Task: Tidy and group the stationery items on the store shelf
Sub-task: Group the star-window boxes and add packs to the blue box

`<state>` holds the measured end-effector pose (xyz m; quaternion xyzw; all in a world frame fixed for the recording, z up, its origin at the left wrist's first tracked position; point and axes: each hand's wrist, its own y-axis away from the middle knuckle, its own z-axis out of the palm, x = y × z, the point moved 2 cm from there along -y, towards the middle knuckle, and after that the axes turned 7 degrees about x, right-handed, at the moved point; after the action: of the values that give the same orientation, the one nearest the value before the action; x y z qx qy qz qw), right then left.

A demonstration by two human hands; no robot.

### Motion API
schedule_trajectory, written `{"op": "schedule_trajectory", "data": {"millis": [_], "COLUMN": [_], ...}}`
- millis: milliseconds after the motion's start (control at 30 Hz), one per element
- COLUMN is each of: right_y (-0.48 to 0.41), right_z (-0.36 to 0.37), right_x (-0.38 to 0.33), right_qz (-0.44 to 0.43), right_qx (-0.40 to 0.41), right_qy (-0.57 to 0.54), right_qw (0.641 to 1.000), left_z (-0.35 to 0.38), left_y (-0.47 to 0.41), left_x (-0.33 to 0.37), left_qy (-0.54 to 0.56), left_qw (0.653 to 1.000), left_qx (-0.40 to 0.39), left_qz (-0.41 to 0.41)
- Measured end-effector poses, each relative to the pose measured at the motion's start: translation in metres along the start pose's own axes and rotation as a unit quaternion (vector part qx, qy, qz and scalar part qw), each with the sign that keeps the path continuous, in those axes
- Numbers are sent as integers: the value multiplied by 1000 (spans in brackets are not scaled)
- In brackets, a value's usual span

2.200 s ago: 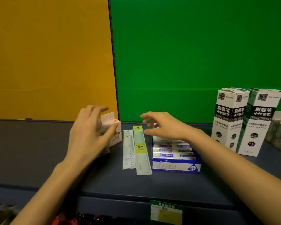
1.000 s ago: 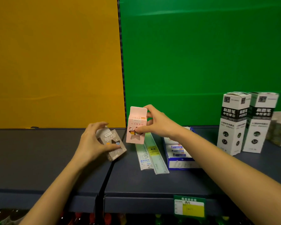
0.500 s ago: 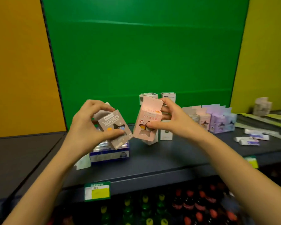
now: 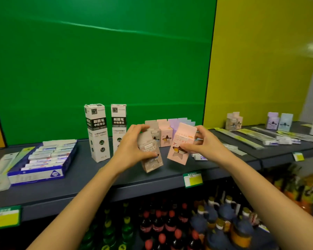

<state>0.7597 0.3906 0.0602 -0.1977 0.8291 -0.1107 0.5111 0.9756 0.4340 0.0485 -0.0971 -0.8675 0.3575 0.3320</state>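
Mid-task, approx halfway by my read. Left hand [image 4: 132, 147] has fingers clamped round a small grey-beige cardboard box w/ star-shaped window [image 4: 150, 157], tilted, its base just above or touching the dark grey metal shelf [image 4: 98, 175] — can't tell which. Right hand [image 4: 204, 143] has fingers clamped on a small pink cardboard box w/ star window [image 4: 181, 147], tilted, lifted off the shelf. Both boxes sit at approx 6 o'clock of the row of pastel star-window boxes [image 4: 167, 134] standing at the shelf back (grey, pink, lilac, pale blue) — likely the group they belong to.

Done, as far as shown: row of matching boxes already lined up; two tall white-and-black refill cartons [image 4: 98, 130] upright together at 9 o'clock of the hands; blue tray of flat eraser/lead packs [image 4: 42, 159] further out at 9 o'clock looks filled and orderly.

Left: set the two held boxes into the row. At 3 o'clock, more pastel boxes [image 4: 234, 121] stand apart in separate clusters, long clear-sleeved rulers [image 4: 242, 139] lie splayed, small white packs [image 4: 271, 142] loose near them. Flat packs [image 4: 2, 166] also loose at far 9 o'clock, beside the tray.
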Motion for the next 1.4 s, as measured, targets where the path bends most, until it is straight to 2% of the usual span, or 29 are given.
{"op": "schedule_trajectory", "data": {"millis": [200,400,767,900,1033,1200,1400], "right_y": [-37,-79,-133,-143,-151,-156,-159], "right_z": [-1,4,25,27,32,31,33], "right_x": [19,22,38,46,55,56,62], "right_qz": [-24,-96,-236,-256,-294,-332,-355], "right_qx": [-23,-60,-78,-61,-62,-54,-35], "right_qy": [40,79,243,280,336,348,370], "right_qw": [999,990,938,923,893,875,858], "left_z": [28,50,70,72,74,79,85], "left_y": [-32,-58,-76,-79,-81,-82,-82], "left_x": [-11,-35,-61,-69,-74,-75,-75], "left_qy": [-8,-18,-49,-97,-171,-254,-309], "left_qw": [1000,999,996,992,979,955,937], "left_qx": [-23,-49,-60,-50,-35,-56,-43], "left_qz": [-1,10,46,67,105,143,158]}}
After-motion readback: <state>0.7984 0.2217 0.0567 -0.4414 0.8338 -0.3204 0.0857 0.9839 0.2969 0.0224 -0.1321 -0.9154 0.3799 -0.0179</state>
